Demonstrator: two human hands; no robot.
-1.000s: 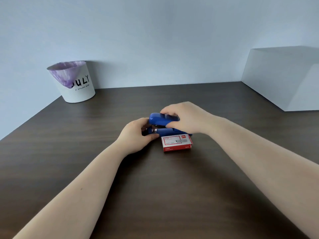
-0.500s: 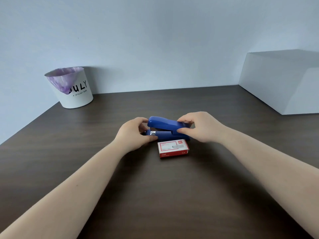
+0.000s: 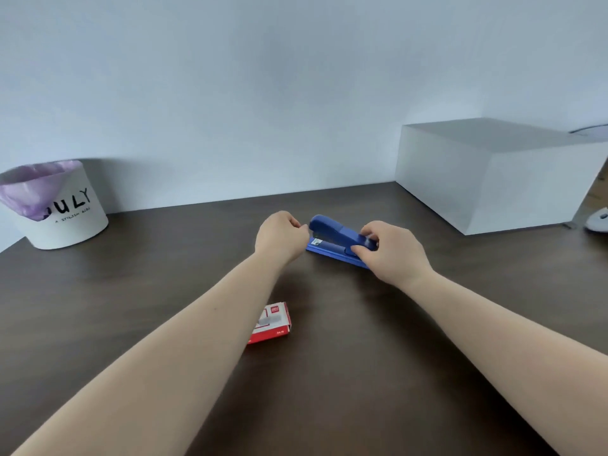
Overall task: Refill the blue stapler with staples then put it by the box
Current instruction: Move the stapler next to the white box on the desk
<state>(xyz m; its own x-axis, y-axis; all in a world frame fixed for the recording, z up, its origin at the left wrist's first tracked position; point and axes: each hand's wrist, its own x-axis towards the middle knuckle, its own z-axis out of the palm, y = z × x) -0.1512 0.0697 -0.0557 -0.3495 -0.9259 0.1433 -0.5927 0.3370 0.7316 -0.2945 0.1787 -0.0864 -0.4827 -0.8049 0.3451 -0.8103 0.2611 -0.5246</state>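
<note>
the blue stapler [image 3: 340, 240], glossy and closed, is gripped at its rear by the right hand [image 3: 391, 248] on the dark counter [image 3: 329, 373]; the left hand [image 3: 279, 236] is curled empty beside its nose, the white box [image 3: 493, 179] nearby.

Glossy plastic stapler [image 3: 339, 240]; matt dark wood-grain table [image 3: 329, 373].

1 head-worn view, forward and down over the table [image 3: 131, 324], close range

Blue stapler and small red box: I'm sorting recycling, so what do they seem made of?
The blue stapler looks like moulded plastic, judging by its smooth, softly glossy shell; any metal parts inside are unclear. The small red box looks like printed cardboard, with flat matte faces and folded edges.
</note>
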